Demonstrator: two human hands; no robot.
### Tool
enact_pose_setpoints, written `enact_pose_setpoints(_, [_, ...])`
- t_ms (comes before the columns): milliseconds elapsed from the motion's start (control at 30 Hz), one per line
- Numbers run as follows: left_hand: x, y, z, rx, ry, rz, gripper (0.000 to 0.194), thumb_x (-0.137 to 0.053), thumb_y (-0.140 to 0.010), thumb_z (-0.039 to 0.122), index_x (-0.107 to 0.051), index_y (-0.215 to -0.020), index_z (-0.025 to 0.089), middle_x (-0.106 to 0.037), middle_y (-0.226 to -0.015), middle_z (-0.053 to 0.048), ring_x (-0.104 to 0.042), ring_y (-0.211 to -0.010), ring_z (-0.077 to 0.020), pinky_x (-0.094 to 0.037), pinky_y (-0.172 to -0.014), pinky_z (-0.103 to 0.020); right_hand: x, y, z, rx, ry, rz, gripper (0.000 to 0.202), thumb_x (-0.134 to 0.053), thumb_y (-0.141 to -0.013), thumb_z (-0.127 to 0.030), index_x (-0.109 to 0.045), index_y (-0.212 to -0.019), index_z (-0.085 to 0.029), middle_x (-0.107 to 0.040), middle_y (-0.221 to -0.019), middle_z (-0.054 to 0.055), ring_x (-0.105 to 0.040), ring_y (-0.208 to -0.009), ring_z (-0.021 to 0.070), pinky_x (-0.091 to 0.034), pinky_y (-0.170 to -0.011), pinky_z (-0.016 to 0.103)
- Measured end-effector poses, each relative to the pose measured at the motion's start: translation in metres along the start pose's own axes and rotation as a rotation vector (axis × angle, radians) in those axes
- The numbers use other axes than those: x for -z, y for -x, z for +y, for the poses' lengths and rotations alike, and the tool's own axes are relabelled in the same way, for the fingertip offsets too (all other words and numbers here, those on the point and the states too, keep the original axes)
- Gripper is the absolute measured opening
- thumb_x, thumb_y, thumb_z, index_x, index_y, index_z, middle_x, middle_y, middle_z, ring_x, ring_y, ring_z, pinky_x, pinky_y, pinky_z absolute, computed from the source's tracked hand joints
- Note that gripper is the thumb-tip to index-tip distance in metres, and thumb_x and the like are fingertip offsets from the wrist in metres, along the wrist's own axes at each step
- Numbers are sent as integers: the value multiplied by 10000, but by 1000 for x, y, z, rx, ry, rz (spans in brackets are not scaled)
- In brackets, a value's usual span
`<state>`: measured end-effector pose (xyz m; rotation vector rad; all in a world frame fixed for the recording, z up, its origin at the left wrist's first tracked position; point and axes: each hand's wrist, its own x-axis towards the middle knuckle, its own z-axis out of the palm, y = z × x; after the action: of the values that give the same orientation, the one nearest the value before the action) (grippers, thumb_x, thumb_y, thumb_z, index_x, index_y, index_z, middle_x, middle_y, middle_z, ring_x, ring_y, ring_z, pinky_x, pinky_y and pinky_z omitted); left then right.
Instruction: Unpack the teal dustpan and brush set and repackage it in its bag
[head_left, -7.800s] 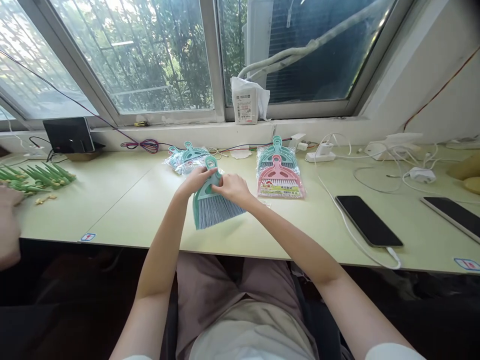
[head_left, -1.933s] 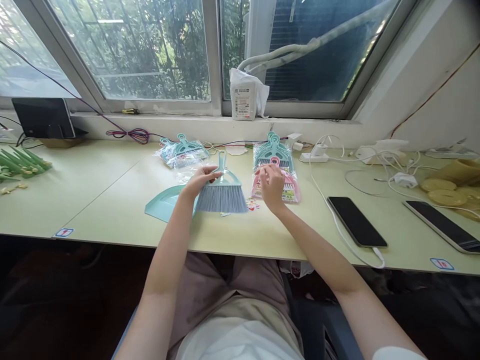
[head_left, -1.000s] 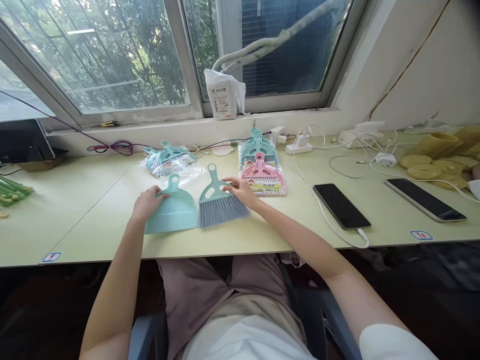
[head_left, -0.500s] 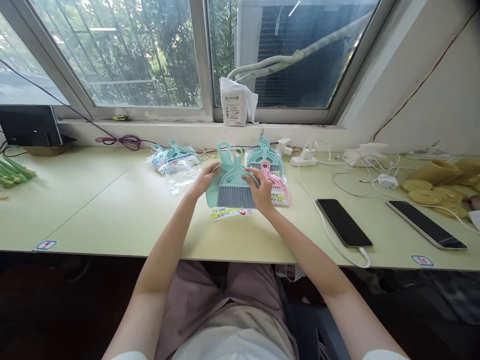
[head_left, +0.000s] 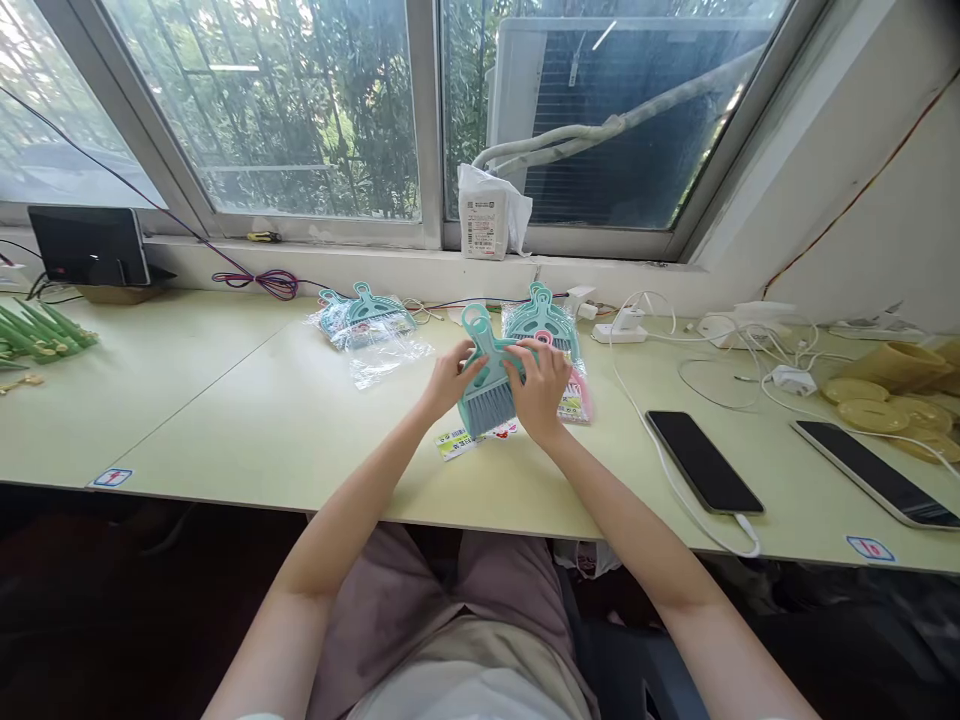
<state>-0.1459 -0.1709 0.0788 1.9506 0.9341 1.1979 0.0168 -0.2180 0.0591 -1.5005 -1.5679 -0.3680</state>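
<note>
A mint-green hand brush (head_left: 489, 408) with grey bristles lies against a matching dustpan (head_left: 516, 352), handles overlapping at the top. My left hand (head_left: 450, 380) is closed on the left edge of the pair. On the right edge, my right hand (head_left: 541, 388) grips them, its fingers hiding part of the dustpan. Below the bristles, a printed card (head_left: 456, 445) lies on the table. Behind my right hand are a bagged green brush set (head_left: 541, 312) and a pink set (head_left: 577, 398), partly covered.
More bagged green sets (head_left: 367, 308) lie back left beside crumpled clear plastic (head_left: 382, 362). On the right are a phone (head_left: 703, 462) on a white cable, a second phone (head_left: 877, 470), a power strip (head_left: 621, 330) and yellow rolls (head_left: 892, 368). A tablet (head_left: 88, 248) stands far left.
The brush and dustpan, earlier offset side by side, now overlap closely and tilt. My hands have drawn nearer together, and the view has shifted slightly left.
</note>
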Motion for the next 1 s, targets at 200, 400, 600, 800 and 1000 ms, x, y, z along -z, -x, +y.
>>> enact_pose_setpoints(200, [-4, -1, -6, -50, -68, 107, 363, -501, -911, 529, -546, -748, 208, -475, -610, 15, -427, -587, -133, -326, -572, -275, 7, -21, -1, 81, -253, -203, 373, -496, -943, -297, -620, -1291, -239, -662, -1311, 81, -598, -1221, 285, -442, -1049, 446])
enact_pose_setpoints(400, [-1, 0, -7, -96, -57, 156, 221, -564, -890, 425, -633, -880, 216, -647, -1061, -90, -583, -1017, -236, -465, -799, -322, -3, -40, -1, -42, -545, -312, 321, -635, -886, -436, -736, -1122, -243, -740, -1180, 71, -679, -1113, 288, -516, -1004, 455])
enact_pose_setpoints(600, [8, -7, -7, -150, -129, 318, 192, -599, -905, 399, -645, -937, 216, -632, -1170, -101, -533, -1197, -267, -354, -1065, -410, -18, -50, -4, -160, -756, -335, 345, -753, -774, -508, -785, -966, -224, -774, -1048, 86, -702, -1055, 293, -540, -969, 468])
enact_pose_setpoints(800, [20, -19, -9, -137, -202, 351, 189, -673, -869, 412, -694, -911, 229, -652, -1182, -70, -543, -1215, -263, -328, -1091, -420, -30, -50, -6, -215, -827, -342, 373, -790, -711, -519, -793, -935, -221, -778, -1026, 92, -712, -999, 284, -544, -934, 455])
enact_pose_setpoints(1000, [23, -20, -10, -147, -241, 469, 170, -716, -839, 400, -721, -827, 231, -666, -1128, -62, -549, -1187, -266, -364, -1061, -429, -40, -50, -16, -216, -781, -289, 323, -769, -743, -500, -790, -911, -225, -781, -950, 75, -713, -923, 249, -536, -894, 412])
